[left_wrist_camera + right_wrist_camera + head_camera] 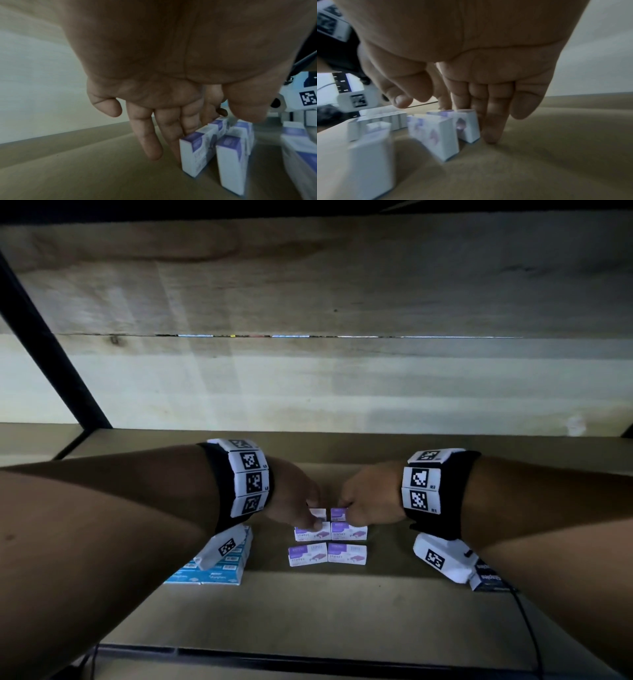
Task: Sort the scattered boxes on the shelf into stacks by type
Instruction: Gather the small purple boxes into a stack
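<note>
Squaring up the purple boxes (pixel 329 539) mid-shelf: both hands are working the back row of the block, left hand (pixel 294 501) on the back-left box (pixel 318 512), right hand (pixel 371 501) on the back-right box (pixel 339 513).

Left fingers (pixel 145 136) are hanging nearly straight, tips running down the outer left face of the block, thumb coming over the top. That looks like bracing, not gripping (the head view hides the contact itself, so I'm not calling it a pinch). Right fingers (pixel 493 121) are doing the mirror job, extended down against the outer right face, index tip resting on top of a box; nothing is curled round anything.

The boxes' long axes are running left-right, in two columns side by side, so the hands are facing each other across that axis and the squeeze direction is inward. Neither hand is nearer; it's symmetric.

Room: the shelf (pixel 308 611) is bare in front of the block and behind it toward the back wall. The blue boxes (pixel 219 573) are sitting well left, the dark boxes (pixel 486 577) well right, both clear of the hands' path. My read: consolidating this type is nearly done.
</note>
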